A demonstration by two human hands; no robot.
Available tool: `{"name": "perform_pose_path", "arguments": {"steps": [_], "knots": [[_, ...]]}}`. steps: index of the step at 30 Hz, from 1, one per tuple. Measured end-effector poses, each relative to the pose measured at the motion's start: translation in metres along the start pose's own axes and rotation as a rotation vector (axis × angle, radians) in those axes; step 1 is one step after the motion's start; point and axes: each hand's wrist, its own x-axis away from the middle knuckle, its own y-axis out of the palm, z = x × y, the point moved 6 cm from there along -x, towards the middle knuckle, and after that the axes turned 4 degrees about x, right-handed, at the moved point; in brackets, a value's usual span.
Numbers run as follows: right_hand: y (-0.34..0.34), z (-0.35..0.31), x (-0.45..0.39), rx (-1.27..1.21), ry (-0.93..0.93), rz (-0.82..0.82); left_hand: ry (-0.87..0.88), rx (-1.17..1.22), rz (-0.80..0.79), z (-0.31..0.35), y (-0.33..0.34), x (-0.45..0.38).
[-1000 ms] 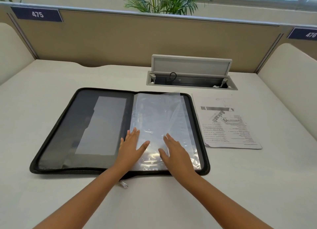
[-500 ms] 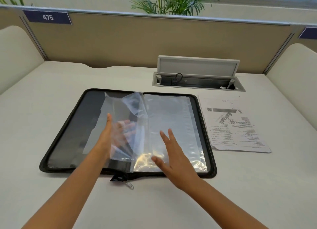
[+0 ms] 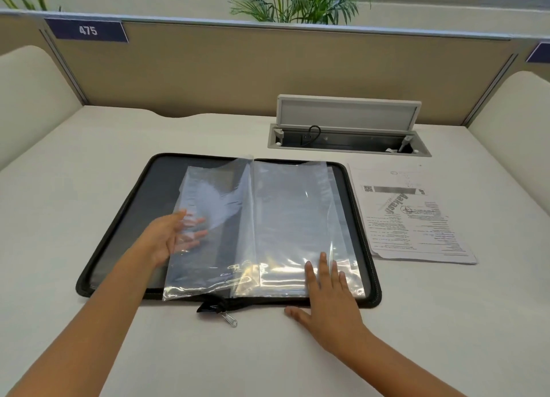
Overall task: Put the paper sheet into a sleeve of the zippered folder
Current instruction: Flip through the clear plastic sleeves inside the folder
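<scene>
The black zippered folder (image 3: 131, 206) lies open on the white desk. One clear sleeve (image 3: 214, 200) is turned over onto its left half. My left hand (image 3: 162, 239) is under that sleeve's left edge, fingers spread and showing through the plastic. The other clear sleeves (image 3: 293, 215) lie flat on the right half. My right hand (image 3: 329, 303) rests flat and open on their near right corner, thumb on the desk. The printed paper sheet (image 3: 416, 221) lies on the desk just right of the folder, untouched.
A metal zipper pull (image 3: 229, 320) sticks out at the folder's near edge. Behind the folder an open cable box (image 3: 348, 139) is set into the desk, its lid up. A tan partition (image 3: 268, 75) closes the back; cream dividers stand at both sides.
My left hand has swept one clear sleeve from the right stack over to the left half. My right hand has slid toward the near right corner of the remaining sleeves.
</scene>
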Motion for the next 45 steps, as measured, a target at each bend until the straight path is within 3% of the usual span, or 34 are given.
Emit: {"name": "perform_pose_path", "arguments": {"steps": [3,5,8,10,14,16,18,20,23,27,31,36,37,40,42,45], "knots": [[-0.003,-0.005,0.002,-0.125,-0.061,-0.014,0.026,-0.084,0.097,0.006,-0.013,-0.002],[-0.015,-0.011,0.003,-0.190,-0.078,0.034,0.116,-0.148,0.263,0.013,-0.021,0.000],[-0.031,-0.027,0.006,-0.288,-0.160,0.114,0.324,-0.559,0.485,0.029,-0.016,0.012],[-0.039,-0.043,0.005,-0.284,-0.285,0.131,0.505,-0.672,0.430,0.036,0.008,0.025],[-0.046,-0.077,0.001,-0.356,-0.549,0.117,0.633,-0.715,0.177,0.027,0.058,0.039],[-0.051,-0.085,-0.003,-0.401,-0.584,0.141,0.610,-0.818,-0.013,0.011,0.079,0.034],[-0.057,-0.088,-0.007,-0.431,-0.568,0.175,0.535,-1.116,-0.128,-0.015,0.085,0.022],[-0.061,-0.087,-0.010,-0.442,-0.545,0.196,0.430,-1.349,-0.056,-0.031,0.072,0.013],[-0.057,-0.080,-0.012,-0.456,-0.516,0.180,0.397,-1.458,0.084,-0.034,0.044,0.008],[-0.041,-0.070,-0.014,-0.431,-0.482,0.152,0.385,-1.539,0.123,-0.024,0.006,-0.001],[-0.035,-0.072,-0.018,-0.540,-0.463,0.159,0.312,-1.475,0.226,-0.011,-0.030,-0.012],[-0.040,-0.099,-0.025,-0.685,-0.491,0.092,0.584,-0.962,0.290,0.010,-0.020,0.008],[-0.044,-0.107,-0.026,-0.687,-0.523,0.094,0.549,-0.795,0.244,0.012,-0.008,0.013],[-0.056,-0.126,-0.027,-0.674,-0.638,0.064,0.202,-0.333,0.022,0.010,0.025,0.021],[-0.061,-0.130,-0.024,-0.788,-0.659,0.085,0.108,-0.350,-0.051,0.010,0.038,0.023],[-0.067,-0.113,-0.018,-1.057,-0.515,0.253,0.136,-0.402,0.026,0.010,0.034,0.019]]}}
